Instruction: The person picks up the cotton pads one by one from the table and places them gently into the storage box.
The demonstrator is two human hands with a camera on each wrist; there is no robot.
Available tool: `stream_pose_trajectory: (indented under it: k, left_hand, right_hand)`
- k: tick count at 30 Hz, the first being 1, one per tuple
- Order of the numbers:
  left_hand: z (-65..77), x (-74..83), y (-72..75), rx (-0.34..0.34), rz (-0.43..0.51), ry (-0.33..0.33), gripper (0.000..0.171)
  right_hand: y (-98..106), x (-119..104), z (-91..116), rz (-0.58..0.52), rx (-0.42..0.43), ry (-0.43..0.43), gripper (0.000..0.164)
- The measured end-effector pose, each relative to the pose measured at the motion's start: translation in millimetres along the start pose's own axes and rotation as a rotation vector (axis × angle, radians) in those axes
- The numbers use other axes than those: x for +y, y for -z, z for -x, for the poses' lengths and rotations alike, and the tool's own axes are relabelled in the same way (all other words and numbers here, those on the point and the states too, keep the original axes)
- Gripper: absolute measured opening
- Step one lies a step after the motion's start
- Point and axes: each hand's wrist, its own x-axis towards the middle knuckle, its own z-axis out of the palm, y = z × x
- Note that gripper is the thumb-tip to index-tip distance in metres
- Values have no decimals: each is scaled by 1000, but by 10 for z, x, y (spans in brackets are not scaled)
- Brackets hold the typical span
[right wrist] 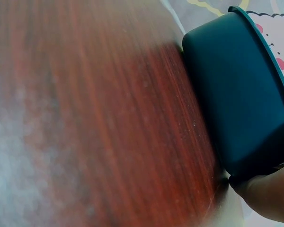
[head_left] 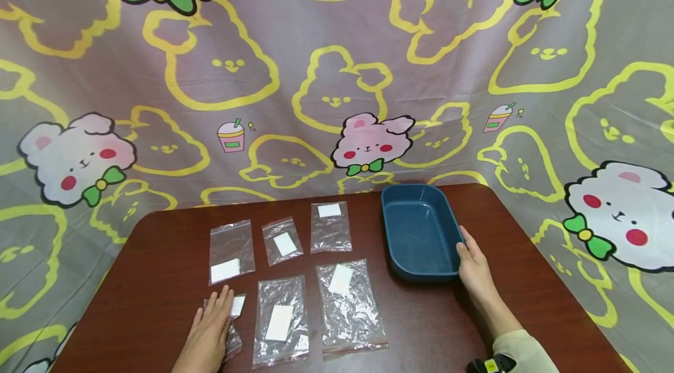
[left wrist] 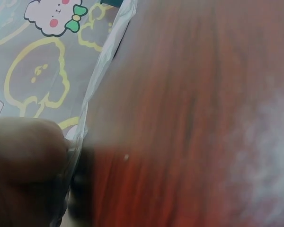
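Observation:
My left hand [head_left: 209,326] lies over a small clear zip bag [head_left: 234,341] near the front left of the table, its fingers straight and partly covering the bag. In the left wrist view the blurred hand [left wrist: 26,151] is beside a thin edge of clear plastic [left wrist: 85,113]. At the right, my right hand [head_left: 475,270] holds the side of a dark blue plastic basin [head_left: 416,227], thumb at the rim. The basin looks empty and sits on the tabletop. In the right wrist view the hand [right wrist: 270,196] is at the lower corner of the basin wall [right wrist: 236,90].
Several clear zip bags with white labels lie flat in two rows: a left one [head_left: 231,247], a small one [head_left: 271,244], a back one [head_left: 330,232], and larger front ones [head_left: 295,297] [head_left: 353,308]. A patterned cloth [head_left: 295,69] hangs behind the brown table [head_left: 421,326].

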Motion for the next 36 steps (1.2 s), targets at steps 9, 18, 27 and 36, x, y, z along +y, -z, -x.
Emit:
stream_pose_trajectory:
  k: [9, 18, 27, 36]
  left_hand:
    - [-25, 24, 65, 17, -42, -17, 48]
    - [-88, 113, 211, 90, -120, -85, 48]
    - [-215, 204, 375, 126, -143, -125, 42]
    - [-332, 254, 507, 177, -153, -182, 43]
  right_hand:
    - [-7, 5, -5, 4, 2, -11, 54]
    - [-14, 4, -9, -3, 2, -9, 54]
    - [-6, 7, -8, -4, 4, -16, 54]
    - [1, 3, 0, 9, -11, -11, 54]
